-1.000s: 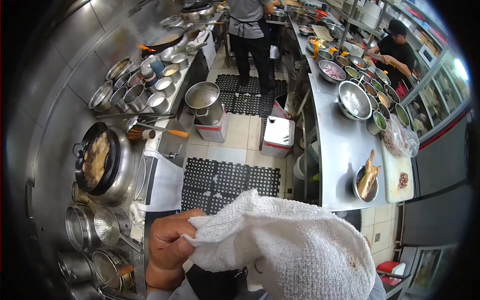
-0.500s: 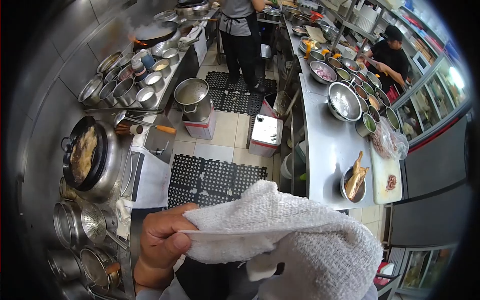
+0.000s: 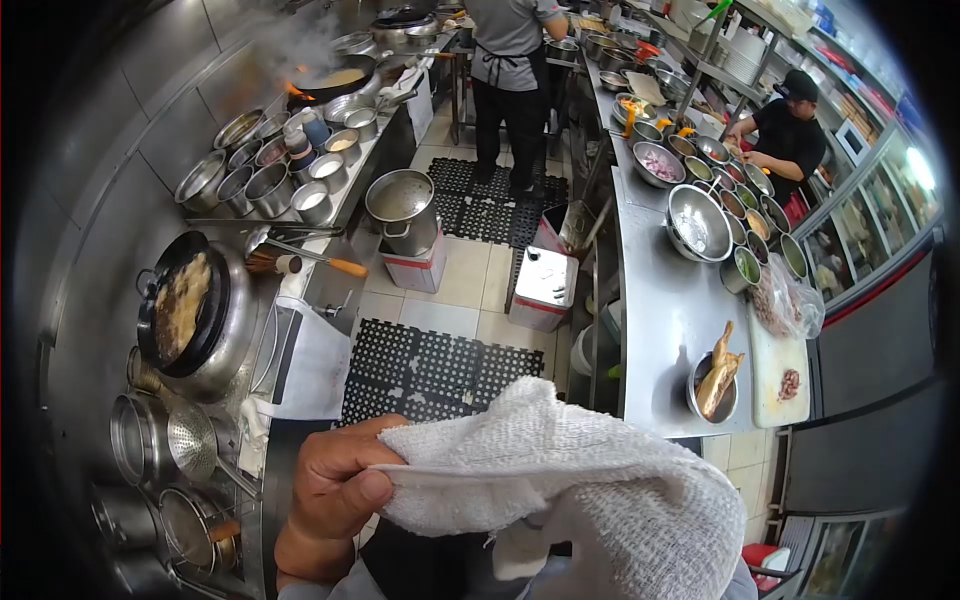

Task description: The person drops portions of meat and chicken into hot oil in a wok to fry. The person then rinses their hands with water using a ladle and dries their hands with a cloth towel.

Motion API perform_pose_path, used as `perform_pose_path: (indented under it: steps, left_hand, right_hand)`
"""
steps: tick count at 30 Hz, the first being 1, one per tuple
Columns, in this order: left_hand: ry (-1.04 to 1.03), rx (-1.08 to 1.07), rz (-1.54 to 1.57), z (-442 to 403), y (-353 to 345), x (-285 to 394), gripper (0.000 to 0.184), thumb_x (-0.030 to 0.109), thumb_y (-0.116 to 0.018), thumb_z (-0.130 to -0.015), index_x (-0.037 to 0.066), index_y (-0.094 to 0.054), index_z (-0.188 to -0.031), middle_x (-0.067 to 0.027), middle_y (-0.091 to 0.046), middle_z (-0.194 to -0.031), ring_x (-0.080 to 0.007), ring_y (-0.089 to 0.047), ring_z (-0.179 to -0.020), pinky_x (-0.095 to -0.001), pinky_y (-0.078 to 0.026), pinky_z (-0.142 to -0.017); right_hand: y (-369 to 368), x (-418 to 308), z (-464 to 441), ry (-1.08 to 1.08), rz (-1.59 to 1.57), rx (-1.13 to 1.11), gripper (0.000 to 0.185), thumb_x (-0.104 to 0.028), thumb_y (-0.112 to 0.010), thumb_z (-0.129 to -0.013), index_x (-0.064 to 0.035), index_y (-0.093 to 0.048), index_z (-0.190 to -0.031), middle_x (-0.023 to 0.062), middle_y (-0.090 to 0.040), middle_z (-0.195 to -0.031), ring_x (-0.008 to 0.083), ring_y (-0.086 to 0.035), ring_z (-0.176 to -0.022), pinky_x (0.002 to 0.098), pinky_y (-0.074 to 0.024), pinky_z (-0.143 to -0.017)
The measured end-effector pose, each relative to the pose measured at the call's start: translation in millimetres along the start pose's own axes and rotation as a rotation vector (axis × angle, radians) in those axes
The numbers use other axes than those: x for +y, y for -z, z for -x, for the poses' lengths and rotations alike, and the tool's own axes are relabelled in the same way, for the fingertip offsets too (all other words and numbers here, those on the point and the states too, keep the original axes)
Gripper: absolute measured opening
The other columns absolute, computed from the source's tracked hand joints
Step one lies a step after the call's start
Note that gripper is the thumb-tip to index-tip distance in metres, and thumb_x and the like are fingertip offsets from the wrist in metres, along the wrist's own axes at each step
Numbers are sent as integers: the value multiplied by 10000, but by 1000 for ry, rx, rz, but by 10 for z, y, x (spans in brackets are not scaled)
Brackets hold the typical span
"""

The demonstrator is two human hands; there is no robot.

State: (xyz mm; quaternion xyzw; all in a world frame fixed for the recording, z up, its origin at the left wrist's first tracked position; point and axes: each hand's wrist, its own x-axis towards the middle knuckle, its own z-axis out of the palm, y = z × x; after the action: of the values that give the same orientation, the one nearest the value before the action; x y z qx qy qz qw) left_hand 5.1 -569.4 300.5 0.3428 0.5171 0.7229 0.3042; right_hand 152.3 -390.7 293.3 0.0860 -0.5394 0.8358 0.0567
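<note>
My left hand (image 3: 340,490) pinches one end of a white terry towel (image 3: 570,450) between thumb and fingers. The towel stretches across the bottom of the view and hangs down in a rounded bulge on the right. No part of my right hand shows; the towel covers the place where it might be, so its grip cannot be told. Below the cloth, a dark apron (image 3: 425,560) shows in part.
At left, a wok (image 3: 215,290) holds browned food in oil; flames rise beside a farther pan (image 3: 335,85). A stockpot (image 3: 402,205) stands mid-aisle. On the right counter are a bowl with poultry (image 3: 718,385) and a cutting board (image 3: 785,405). Two co-workers stand farther off.
The view has shifted, so the surroundings sit slightly further right and lower. My left hand keeps its pinch on the towel. The co-worker at right has brought both hands together.
</note>
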Motion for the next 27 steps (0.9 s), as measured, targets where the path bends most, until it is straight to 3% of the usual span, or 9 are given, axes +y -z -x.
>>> perform_pose_path:
  steps: [11, 15, 17, 18, 19, 21, 23, 25, 27]
  left_hand:
    - [-21, 72, 33, -51, 5, -52, 345, 278, -611, -823, -63, -607, -773, -166, -580, -862, -179, -534, -732, -266, -403, -654]
    - [-2, 344, -39, -252, 132, -50, 296, 240, -578, -836, -48, -597, -769, -125, -588, -856, -165, -534, -742, -285, -416, -679]
    - [-67, 322, -161, -364, 340, -142, 262, 210, -563, -848, -43, -596, -785, -112, -590, -842, -159, -533, -737, -278, -417, -686]
    - [-123, 303, -289, -413, 413, -144, 231, 180, -548, -860, -38, -596, -801, -100, -592, -828, -153, -533, -733, -272, -418, -692]
    - [-129, 312, -299, -465, 419, -102, 231, 180, -548, -860, -38, -596, -801, -100, -592, -828, -153, -533, -733, -272, -418, -692]
    - [-351, 185, -824, -580, 399, -3, 144, 102, -538, -863, -26, -596, -831, -105, -589, -815, -154, -529, -709, -250, -422, -687]
    - [-314, 122, -914, -696, 396, 53, 85, 55, -556, -840, -10, -593, -882, -125, -595, -846, -205, -569, -726, -273, -447, -688]
    - [-428, -148, -984, -843, 348, 36, 172, 44, -591, -798, 4, -575, -965, -139, -602, -895, -265, -601, -793, -318, -470, -714]
    - [-399, -244, -970, -898, 249, 61, 233, 45, -614, -773, 6, -571, -998, -128, -602, -928, -242, -594, -840, -304, -458, -750]
  right_hand:
    - [27, -148, 38, 61, 80, 128, 286, 49, -446, -788, 39, -586, -1037, 110, -622, -1010, 204, -588, -966, 333, -455, -873]
    - [144, -374, -102, 95, 127, 316, 287, 53, -444, -785, 37, -591, -1031, 107, -625, -1006, 203, -591, -960, 333, -455, -871]
    - [370, -272, -92, 111, 139, 368, 288, 55, -443, -783, 36, -593, -1028, 105, -627, -1004, 203, -592, -958, 333, -454, -870]
    - [606, -98, -76, 166, 162, 286, 272, 61, -433, -786, 43, -597, -1002, 117, -618, -966, 199, -587, -921, 352, -452, -851]
    - [698, -212, -55, 106, 478, 106, 226, 23, -475, -813, 56, -580, -1011, 140, -611, -933, 244, -599, -858, 348, -464, -809]
    - [963, -277, -197, 87, 845, -593, 233, -80, -557, -835, 66, -569, -1015, 177, -602, -946, 325, -594, -888, 359, -466, -817]
    - [1086, -350, -67, -222, 1128, -401, 393, -183, -656, -800, 60, -551, -1090, 237, -553, -1079, 368, -541, -1024, 392, -455, -855]
    - [934, -369, -158, -4, 1413, -53, 492, -191, -667, -791, 33, -498, -1195, 241, -511, -1165, 374, -522, -1058, 390, -448, -878]
    - [719, -336, -450, 146, 1261, 17, 572, -200, -674, -781, 3, -443, -1263, 234, -478, -1225, 385, -501, -1090, 389, -428, -916]
